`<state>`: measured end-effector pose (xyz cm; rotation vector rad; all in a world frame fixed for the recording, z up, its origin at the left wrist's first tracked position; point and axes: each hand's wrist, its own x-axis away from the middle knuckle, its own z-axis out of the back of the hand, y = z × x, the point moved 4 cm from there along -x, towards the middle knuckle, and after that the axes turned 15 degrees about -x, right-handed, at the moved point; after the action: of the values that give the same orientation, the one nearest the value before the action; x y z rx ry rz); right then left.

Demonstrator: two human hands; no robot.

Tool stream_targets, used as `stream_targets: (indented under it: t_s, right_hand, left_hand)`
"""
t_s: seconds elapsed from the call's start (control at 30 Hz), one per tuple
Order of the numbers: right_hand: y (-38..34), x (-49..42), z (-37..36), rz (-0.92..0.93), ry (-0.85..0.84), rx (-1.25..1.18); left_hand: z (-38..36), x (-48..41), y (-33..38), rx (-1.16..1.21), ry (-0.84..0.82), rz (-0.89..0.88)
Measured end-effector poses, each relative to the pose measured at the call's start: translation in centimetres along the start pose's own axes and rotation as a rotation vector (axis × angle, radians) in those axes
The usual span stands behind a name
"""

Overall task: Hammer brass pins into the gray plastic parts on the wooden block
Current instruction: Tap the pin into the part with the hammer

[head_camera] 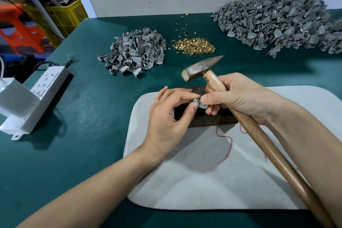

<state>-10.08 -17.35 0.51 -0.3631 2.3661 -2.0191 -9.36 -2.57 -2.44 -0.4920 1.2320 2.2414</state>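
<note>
My left hand [166,116] pinches a gray part [200,105] over the wooden block [209,120]; my right hand [240,98] has its grip round the hammer [259,140], thumb seemingly on the part.

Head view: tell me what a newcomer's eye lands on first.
The hammer stands out at centre, gripped near its head by the right hand, its long handle running to the lower right. Just left, the left hand helps it pinch a small gray part over the dark wooden block. Behind, a bright heap of brass pins lies between a smaller pile of gray parts and a larger pile far right.
</note>
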Motion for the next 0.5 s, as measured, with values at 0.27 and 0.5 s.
stream_targets:
  t_s: [0.27,0.5]
  right_hand:
    - [0.2,0.0,0.4,-0.041,0.046,-0.156]
    - [0.1,0.1,0.2,-0.053,0.043,-0.137]
  left_hand:
    - [-0.1,-0.2,-1.0,0.157,-0.032,0.152]
    - [-0.4,-0.1,-1.4,0.202,-0.070,0.201]
